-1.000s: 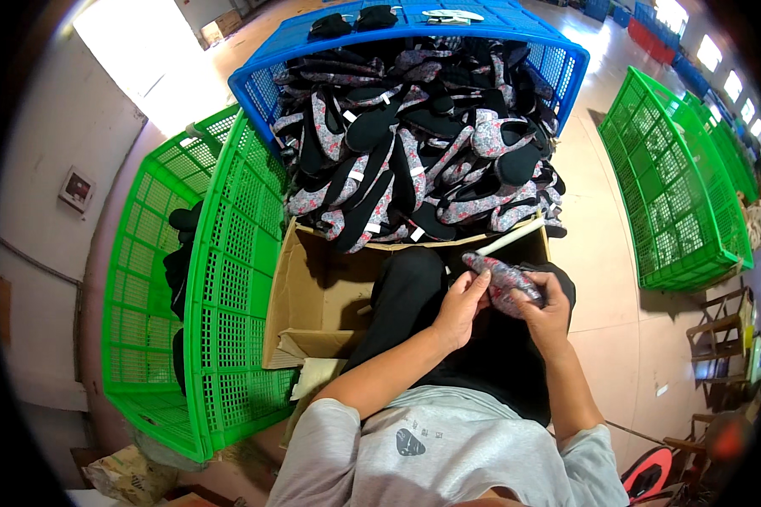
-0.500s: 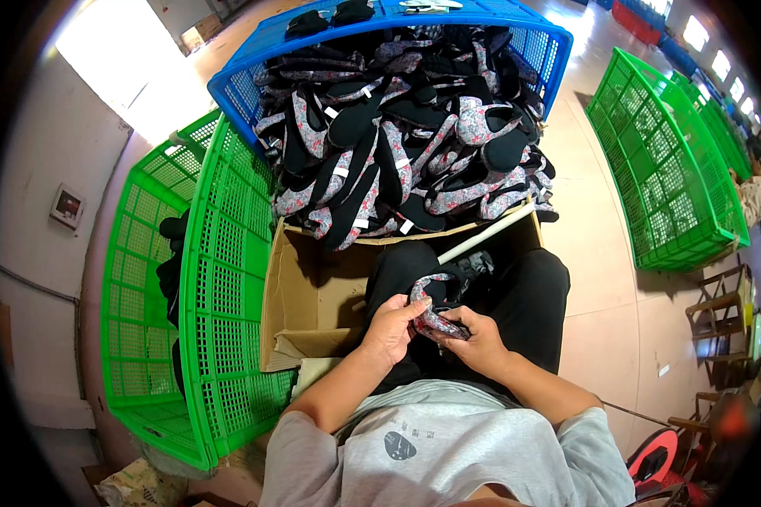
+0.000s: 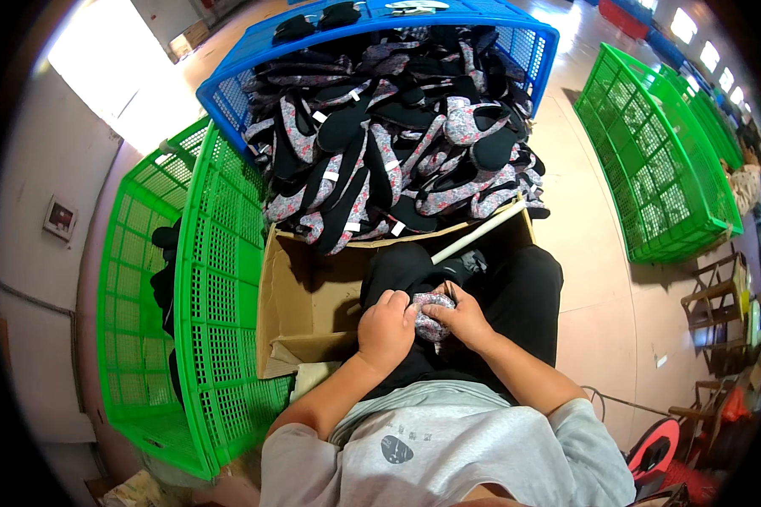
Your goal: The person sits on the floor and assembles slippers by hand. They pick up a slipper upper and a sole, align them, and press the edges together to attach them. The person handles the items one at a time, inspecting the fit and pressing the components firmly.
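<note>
Over my lap, both hands grip a slipper [image 3: 432, 324] with a grey and red floral pattern. My left hand [image 3: 386, 328] is closed at its left side, with the thumb pressing on the fabric. From the right, my right hand [image 3: 463, 316] pinches it, thumb on top. A thin dark piece shows beside the right fingers; I cannot make out what it is. Just ahead, a large pile of similar floral slippers with black soles [image 3: 389, 152] spills from a blue crate [image 3: 228, 84] lying on its side. Several carry small white tags.
An open cardboard box [image 3: 313, 291] stands before my knees, with a pale rod [image 3: 479, 231] across its right side. On the left is a green crate [image 3: 224, 287] holding dark items. Another green crate [image 3: 643, 156] stands right, near wooden stools [image 3: 719, 296].
The slipper has turned in my hands, its opening no longer facing up and a rounded floral part now showing. My left hand has rolled over, its back now uppermost. The view has shifted slightly.
</note>
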Tool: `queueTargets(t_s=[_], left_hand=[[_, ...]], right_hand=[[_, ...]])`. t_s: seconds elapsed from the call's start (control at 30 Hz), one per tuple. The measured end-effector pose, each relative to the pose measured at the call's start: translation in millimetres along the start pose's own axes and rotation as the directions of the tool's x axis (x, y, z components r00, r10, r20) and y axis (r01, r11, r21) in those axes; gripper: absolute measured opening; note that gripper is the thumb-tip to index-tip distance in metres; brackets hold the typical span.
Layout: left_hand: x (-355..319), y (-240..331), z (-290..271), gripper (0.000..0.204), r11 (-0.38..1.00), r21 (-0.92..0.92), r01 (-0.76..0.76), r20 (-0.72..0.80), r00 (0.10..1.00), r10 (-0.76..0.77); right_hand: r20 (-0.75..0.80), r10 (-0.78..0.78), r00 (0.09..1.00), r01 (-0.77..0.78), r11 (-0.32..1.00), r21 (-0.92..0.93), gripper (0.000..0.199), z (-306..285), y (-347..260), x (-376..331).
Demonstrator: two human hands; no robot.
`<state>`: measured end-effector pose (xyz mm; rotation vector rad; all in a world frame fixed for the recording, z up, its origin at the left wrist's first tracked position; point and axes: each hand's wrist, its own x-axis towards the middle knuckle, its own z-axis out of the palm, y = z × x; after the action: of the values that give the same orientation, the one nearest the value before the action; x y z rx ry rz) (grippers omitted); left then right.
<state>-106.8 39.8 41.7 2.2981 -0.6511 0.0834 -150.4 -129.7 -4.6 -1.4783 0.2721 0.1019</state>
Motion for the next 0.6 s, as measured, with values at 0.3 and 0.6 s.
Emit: queueTargets(t_s=[0.3,0.6], left_hand=[[13.0,108.8,-139.4,0.032,0.602,-0.184,-0.777,-0.802,0.472,0.365],[15.6,135.1,-168.4,0.040,0.073,-0.446,-0.892,-0.675,0.389,0.627]], right_hand=[[0.069,-0.025,0.997,0.018,0.995,0.093,0.026,-12.6,8.4,-3.2],[0.080,-0.014,0.997,0.002,0.988,0.154,0.025,-12.9,3.4,-3.9]])
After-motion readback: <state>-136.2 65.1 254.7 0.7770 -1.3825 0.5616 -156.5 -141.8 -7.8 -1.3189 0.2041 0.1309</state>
